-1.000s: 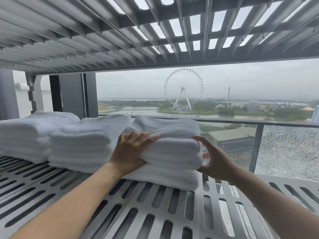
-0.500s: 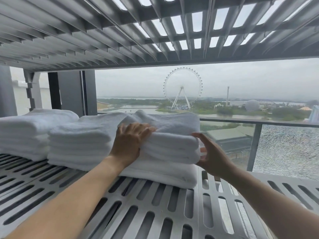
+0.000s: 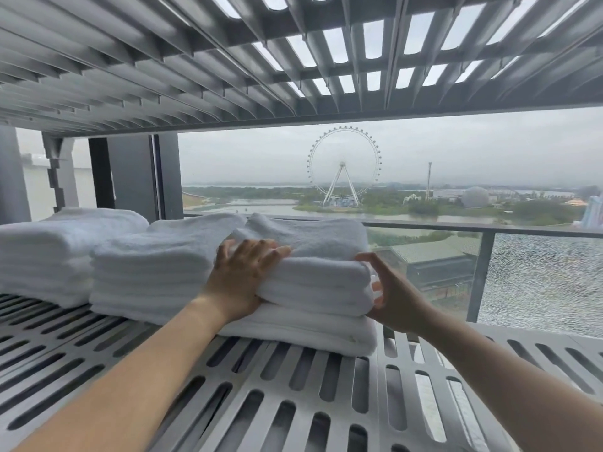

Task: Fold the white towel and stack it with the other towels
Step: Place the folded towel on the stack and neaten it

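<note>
Folded white towel (image 3: 313,239) atop rightmost towel stack (image 3: 310,331), toward rear edge of slotted shelf (image 3: 293,402). Left hand (image 3: 243,282): fingers spread, pressing front fold. Right hand (image 3: 394,301): open, fingertips against stack's right end. Advice: square edges flush, press evenly, avoid tipping stack.

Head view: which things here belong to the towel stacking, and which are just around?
Job:
right towel stack, with the left hand flat on its front and the right hand open at its right end
middle towel stack
left towel stack
slotted shelf under them

Not the job:
upper shelf
balcony railing
Ferris wheel outside
</note>
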{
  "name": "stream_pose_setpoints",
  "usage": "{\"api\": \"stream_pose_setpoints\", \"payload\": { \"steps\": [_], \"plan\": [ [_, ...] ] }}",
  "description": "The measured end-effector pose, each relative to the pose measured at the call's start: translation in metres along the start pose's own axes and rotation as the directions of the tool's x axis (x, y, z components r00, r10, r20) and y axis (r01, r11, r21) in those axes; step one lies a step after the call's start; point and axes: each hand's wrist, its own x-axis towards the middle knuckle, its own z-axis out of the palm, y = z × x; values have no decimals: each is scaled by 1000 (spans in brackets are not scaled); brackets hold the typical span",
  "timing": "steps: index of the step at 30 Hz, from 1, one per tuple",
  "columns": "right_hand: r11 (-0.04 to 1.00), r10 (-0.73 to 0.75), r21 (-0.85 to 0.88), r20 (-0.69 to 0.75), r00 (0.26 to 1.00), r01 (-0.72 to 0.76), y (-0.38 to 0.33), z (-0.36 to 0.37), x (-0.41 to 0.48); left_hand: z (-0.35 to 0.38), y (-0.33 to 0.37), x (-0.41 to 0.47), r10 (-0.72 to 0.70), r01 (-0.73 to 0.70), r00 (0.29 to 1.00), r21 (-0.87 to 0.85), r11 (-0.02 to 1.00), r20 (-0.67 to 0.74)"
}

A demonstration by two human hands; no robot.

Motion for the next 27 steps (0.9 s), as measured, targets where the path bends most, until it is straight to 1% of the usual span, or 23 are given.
{"api": "stream_pose_setpoints", "payload": {
  "steps": [4, 8, 11, 12, 13, 14, 15, 16, 17, 18, 20, 22, 24, 26, 27],
  "plan": [
    [1000, -18, 2, 23, 1000, 18, -1, -4, -5, 1, 1, -1, 18, -18, 999, -5, 1000, -40],
    [999, -27, 41, 52, 998, 25, 1, -9, -11, 1, 22, 0, 71, -71, 992, 2, 997, -102],
    [999, -9, 35, 24, 1000, 9, 3, -8, -13, 4, 36, -1, 7, -16, 989, -56, 998, -146],
    [999, 18, 51, 18, 1000, -19, 3, -6, -13, 4, 38, -1, -17, 3, 985, -80, 997, -173],
    [994, 77, 77, 21, 997, -78, 3, -4, -12, 4, 39, -2, -35, 17, 981, -94, 995, -193],
    [979, 171, 107, 37, 985, -174, 4, -3, -11, 4, 38, -3, -42, 23, 977, -96, 995, -208],
    [955, 267, 114, 65, 962, -273, 6, -3, -10, 4, 38, -3, -40, 19, 974, -93, 995, -223],
    [937, 331, 79, 101, 938, -339, 7, -4, -9, 4, 38, -4, -33, 13, 972, -89, 996, -234],
    [931, 359, 15, 148, 922, -365, 7, -5, -8, 5, 39, -4, -30, 9, 971, -87, 996, -237],
    [928, 369, -27, 205, 907, -372, 5, -7, -8, 6, 39, -3, -30, 10, 972, -89, 996, -233],
    [923, 366, 5, 306, 879, -385, 2, -9, -9, 7, 38, -3, -29, 10, 975, -89, 996, -221],
    [916, 359, 35, 377, 854, -400, 2, -13, -10, 8, 36, -1, -28, 8, 980, -97, 995, -198],
    [912, 358, 16, 453, 816, -409, 3, -19, -12, 8, 34, 0, -35, 16, 987, -121, 992, -157],
    [904, 366, 13, 497, 787, -428, 3, -22, -14, 6, 34, 2, -30, 13, 993, -138, 990, -116],
    [905, 361, 15, 502, 786, -425, 3, -21, -15, 4, 35, 3, -12, 0, 995, -123, 992, -97]
  ]
}}
